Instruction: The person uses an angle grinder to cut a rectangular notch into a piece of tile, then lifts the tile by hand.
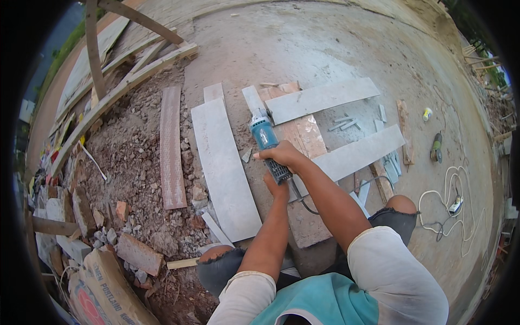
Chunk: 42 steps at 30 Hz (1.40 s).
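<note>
Both my hands are on a teal and black angle grinder [264,135]. My right hand [279,154] wraps round the middle of its body. Behind it, my left hand [277,186] grips the black rear end, its fingers partly hidden. The grinder's head sits between a short grey tile strip [251,96] and the left end of a long grey tile [327,99]. I cannot make out its disc. Beneath that tile lies a reddish, dusty board [304,135]. A second long grey tile [360,151] lies nearer to me, past my right forearm.
To the left lie a wide grey tile [225,168] and a reddish plank [173,149] on rubble. Thin offcuts [345,123] lie right of the board. Farther right are another grinder [436,147], a can [427,114] and a coiled cord [452,203]. A cement bag [108,290] stands lower left.
</note>
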Each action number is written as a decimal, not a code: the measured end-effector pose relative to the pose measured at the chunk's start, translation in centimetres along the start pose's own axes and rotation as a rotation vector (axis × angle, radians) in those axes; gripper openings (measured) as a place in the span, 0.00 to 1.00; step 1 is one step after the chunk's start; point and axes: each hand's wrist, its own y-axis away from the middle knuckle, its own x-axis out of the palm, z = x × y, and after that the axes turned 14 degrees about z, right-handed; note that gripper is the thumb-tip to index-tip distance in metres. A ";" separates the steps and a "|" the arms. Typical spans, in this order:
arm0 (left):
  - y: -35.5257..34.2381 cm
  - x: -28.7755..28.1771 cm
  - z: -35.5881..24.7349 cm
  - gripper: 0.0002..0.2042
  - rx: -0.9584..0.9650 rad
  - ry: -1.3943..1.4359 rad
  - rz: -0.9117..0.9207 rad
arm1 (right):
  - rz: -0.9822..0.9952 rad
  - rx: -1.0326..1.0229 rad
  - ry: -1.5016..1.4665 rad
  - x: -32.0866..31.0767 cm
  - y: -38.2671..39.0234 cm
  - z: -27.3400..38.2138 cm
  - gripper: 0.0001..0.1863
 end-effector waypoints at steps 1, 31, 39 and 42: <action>0.1 0.1 0.0 0.05 -0.007 0.020 0.012 | -0.008 -0.006 0.001 -0.1 0.1 -0.2 0.28; -0.3 1.0 -1.7 0.15 -0.239 -0.044 -0.014 | -0.059 -0.164 -0.002 -1.9 -4.8 0.4 0.26; -0.2 0.6 -3.2 0.22 -0.168 0.063 -0.044 | -0.071 -0.107 0.057 -1.3 -7.8 2.0 0.30; -0.5 0.4 -2.6 0.22 -0.187 0.040 -0.020 | -0.055 -0.125 0.029 -1.5 -8.7 1.8 0.31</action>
